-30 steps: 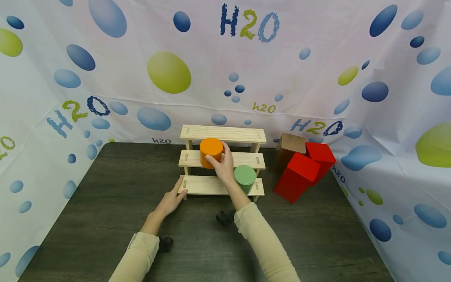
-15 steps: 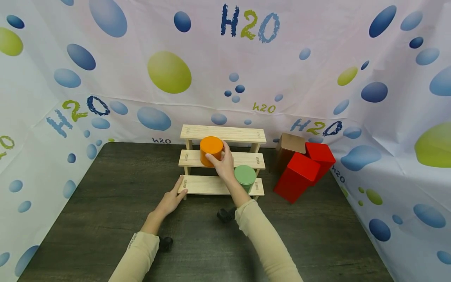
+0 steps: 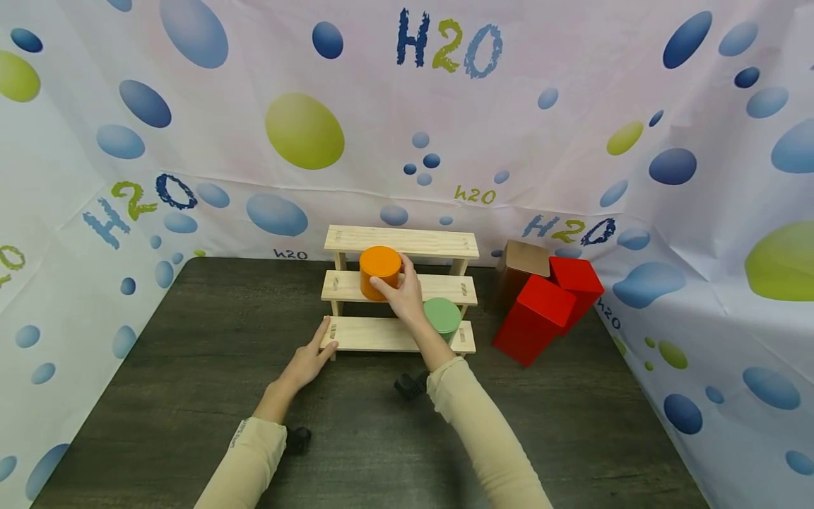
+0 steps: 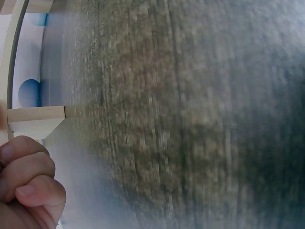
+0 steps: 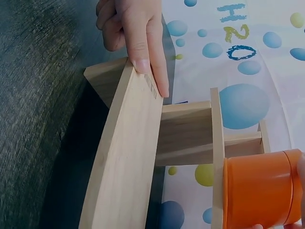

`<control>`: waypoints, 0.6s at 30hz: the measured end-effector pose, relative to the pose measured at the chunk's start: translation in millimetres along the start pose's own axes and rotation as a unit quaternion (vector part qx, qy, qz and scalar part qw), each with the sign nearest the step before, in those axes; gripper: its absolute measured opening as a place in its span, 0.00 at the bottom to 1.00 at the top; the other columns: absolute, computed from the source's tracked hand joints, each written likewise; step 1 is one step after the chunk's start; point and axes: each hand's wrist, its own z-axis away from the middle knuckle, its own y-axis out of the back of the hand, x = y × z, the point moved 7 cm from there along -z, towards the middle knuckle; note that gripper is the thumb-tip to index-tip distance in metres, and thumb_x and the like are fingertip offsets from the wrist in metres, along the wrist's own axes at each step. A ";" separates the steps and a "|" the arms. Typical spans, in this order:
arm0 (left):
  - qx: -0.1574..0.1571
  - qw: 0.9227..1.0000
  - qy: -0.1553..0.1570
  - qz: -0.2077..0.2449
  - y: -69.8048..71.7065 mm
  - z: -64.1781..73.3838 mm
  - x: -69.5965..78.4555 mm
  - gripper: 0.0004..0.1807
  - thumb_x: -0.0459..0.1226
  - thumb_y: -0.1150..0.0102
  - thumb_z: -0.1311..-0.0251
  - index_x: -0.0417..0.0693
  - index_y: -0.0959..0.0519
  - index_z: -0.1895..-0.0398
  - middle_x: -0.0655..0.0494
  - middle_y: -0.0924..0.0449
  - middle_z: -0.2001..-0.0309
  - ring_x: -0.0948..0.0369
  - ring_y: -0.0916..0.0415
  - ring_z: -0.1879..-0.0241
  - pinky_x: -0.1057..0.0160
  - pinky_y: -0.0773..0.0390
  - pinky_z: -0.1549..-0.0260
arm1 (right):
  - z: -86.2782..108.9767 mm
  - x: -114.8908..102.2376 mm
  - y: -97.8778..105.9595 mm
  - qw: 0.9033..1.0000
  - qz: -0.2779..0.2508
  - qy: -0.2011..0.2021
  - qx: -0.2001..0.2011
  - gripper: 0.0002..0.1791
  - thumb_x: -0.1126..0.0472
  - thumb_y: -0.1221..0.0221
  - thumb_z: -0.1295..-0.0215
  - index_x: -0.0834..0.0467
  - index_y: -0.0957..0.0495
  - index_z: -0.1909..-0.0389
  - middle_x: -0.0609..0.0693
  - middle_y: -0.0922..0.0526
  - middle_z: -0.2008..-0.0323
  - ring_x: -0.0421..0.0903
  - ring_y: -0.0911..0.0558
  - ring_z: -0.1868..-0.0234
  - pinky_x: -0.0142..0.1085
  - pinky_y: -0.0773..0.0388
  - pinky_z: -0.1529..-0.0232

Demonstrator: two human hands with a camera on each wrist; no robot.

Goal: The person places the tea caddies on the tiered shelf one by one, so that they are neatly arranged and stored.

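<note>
A wooden three-step shelf stand (image 3: 372, 334) stands against the back wall. My left hand (image 3: 307, 364) rests at the left end of its lowest board. In the right wrist view, that hand's thumb and index finger lie straight on the board, and the other fingers are bent below. My right hand (image 3: 405, 297) grips an orange lidded canister (image 3: 379, 265) from its right side. The canister is upright at the left of the middle board, and its base appears to touch the board in the right wrist view. A green canister (image 3: 443, 318) stands at the right of the lowest board, partly behind my right forearm.
To the right of the stand, two red boxes (image 3: 535, 318) and a brown box (image 3: 523, 272) stand close together on the dark wooden table (image 3: 210, 367). A patterned white sheet (image 3: 375, 92) hangs behind and at both sides.
Little differs. The orange canister has risen very slightly, with my right hand still around it, and my right forearm has shifted a little to the right. My left hand stays in place.
</note>
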 end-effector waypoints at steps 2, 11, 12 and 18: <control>0.000 1.000 0.000 0.001 0.3 0.1 -0.4 0.37 0.55 0.65 0.32 0.51 0.64 0.28 0.30 0.47 0.35 0.30 0.39 0.45 0.36 0.38 0.50 | -0.3 0.1 0.6 1.000 0.003 -0.011 -0.005 0.39 0.57 0.37 0.44 0.58 0.44 0.34 0.59 0.33 0.49 0.51 0.27 0.58 0.40 0.28 0.57; -0.002 1.000 -0.004 0.003 0.2 -0.3 0.0 0.37 0.55 0.65 0.32 0.51 0.64 0.28 0.30 0.48 0.35 0.30 0.40 0.45 0.36 0.38 0.51 | 2.8 -1.8 10.9 0.999 0.018 -0.040 0.005 0.40 0.52 0.37 0.43 0.56 0.44 0.33 0.59 0.35 0.44 0.47 0.32 0.62 0.34 0.31 0.64; -0.002 1.000 -0.005 0.003 0.3 -0.3 0.2 0.37 0.55 0.65 0.32 0.51 0.64 0.28 0.30 0.48 0.35 0.30 0.39 0.45 0.36 0.38 0.51 | 3.6 -2.1 12.6 0.999 0.018 -0.039 0.009 0.39 0.51 0.38 0.43 0.55 0.44 0.33 0.59 0.35 0.44 0.47 0.32 0.62 0.35 0.31 0.64; -0.003 1.000 -0.006 0.000 -0.1 -0.1 0.3 0.37 0.54 0.66 0.32 0.50 0.64 0.28 0.30 0.48 0.35 0.30 0.39 0.45 0.36 0.38 0.51 | 9.4 -5.0 24.6 0.999 0.009 -0.029 0.029 0.39 0.45 0.39 0.44 0.53 0.42 0.34 0.59 0.35 0.43 0.48 0.32 0.62 0.37 0.30 0.65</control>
